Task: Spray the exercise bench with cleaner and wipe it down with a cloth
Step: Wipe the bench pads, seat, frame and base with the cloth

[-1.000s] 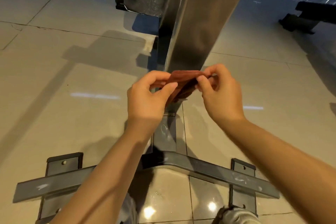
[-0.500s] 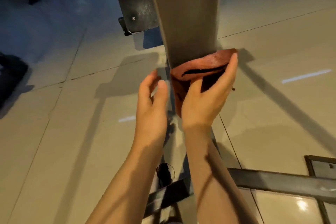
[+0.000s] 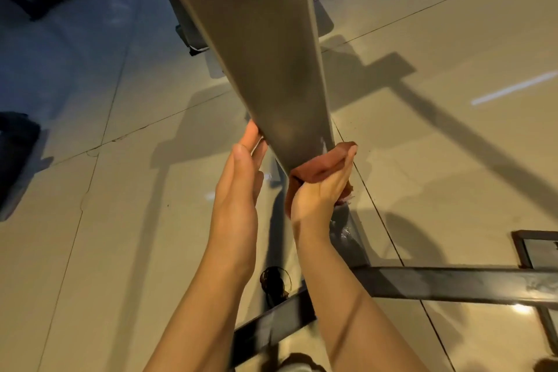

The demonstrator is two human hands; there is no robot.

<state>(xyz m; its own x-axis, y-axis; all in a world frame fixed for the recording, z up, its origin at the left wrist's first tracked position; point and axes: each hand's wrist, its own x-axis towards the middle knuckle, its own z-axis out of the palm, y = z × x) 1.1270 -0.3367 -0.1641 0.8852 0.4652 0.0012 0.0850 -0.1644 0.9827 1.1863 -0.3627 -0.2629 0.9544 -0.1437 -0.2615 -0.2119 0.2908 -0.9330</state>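
Head view: the right hand (image 3: 321,190) presses a folded reddish-brown cloth (image 3: 317,166) up against the near, lower end of the grey bench beam (image 3: 253,54). The cloth lies between the palm and the metal, wrapped round the beam's right edge, with one fold showing above the fingers and a loose part hanging below the heel of the hand. The grip of this hand is curled round the cloth, the thumb side toward the camera. The left hand (image 3: 238,187) is just beside it on the beam's left edge; its fingers are straight and together, the tips touching the metal, and it holds nothing.

The beam's long axis runs from the hands up and away toward the top of the frame, widening as it nears the camera, so its far end points to the upper edge and its narrow end to the two hands. The cloth's long side lies across the beam, not along it.

Below the forearms, a dark steel crossbar (image 3: 453,284) of the frame lies flat on the tiled floor (image 3: 90,220), running left to right
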